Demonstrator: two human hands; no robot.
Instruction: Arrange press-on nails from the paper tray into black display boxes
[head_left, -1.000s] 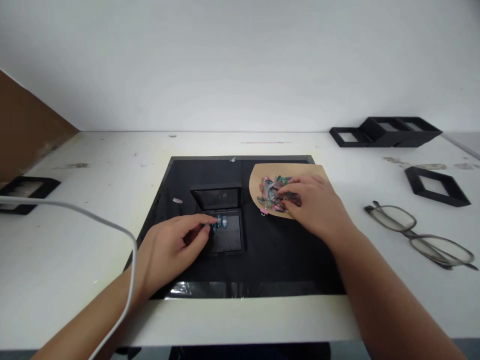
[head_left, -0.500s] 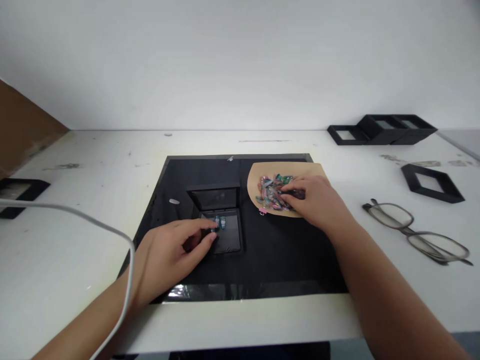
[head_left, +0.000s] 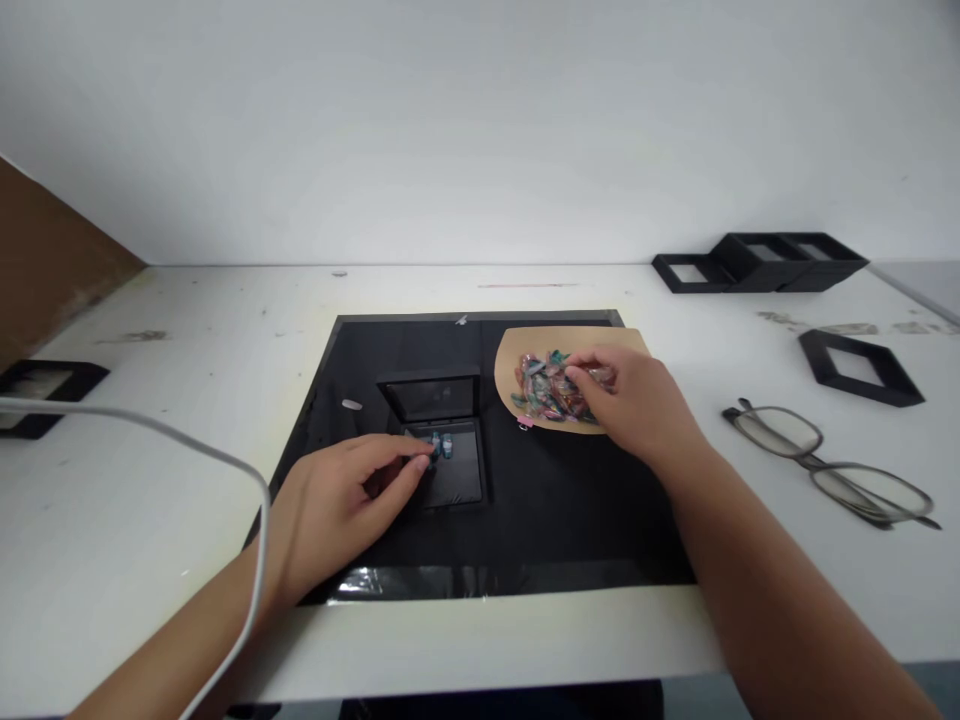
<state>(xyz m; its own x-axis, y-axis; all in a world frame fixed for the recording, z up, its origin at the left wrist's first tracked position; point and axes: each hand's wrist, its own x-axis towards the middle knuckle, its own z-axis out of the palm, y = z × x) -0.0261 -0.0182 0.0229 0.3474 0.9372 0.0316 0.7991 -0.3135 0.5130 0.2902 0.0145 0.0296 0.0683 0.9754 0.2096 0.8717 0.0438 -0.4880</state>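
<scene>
A small black case with its lid raised stands on a black mat. Inside it lie a few blue and white false nails. My left hand reaches over the case's left side, thumb and index fingertip drawn together beside those nails; a small dark bit shows at the tips. On the right, a tan sheet holds a pile of shiny multicoloured false nails. My right hand is over this pile's right side, thumb and index finger pinched; what they hold is hidden.
A pale false nail lies left of the case. Black frames stand back right, with another black frame and eyeglasses nearer. A white cable crosses over my left forearm. One more black frame sits far left.
My right thumb and index finger have closed together and lifted slightly at the pile. My left fingertips have drawn a little closer to each other.
</scene>
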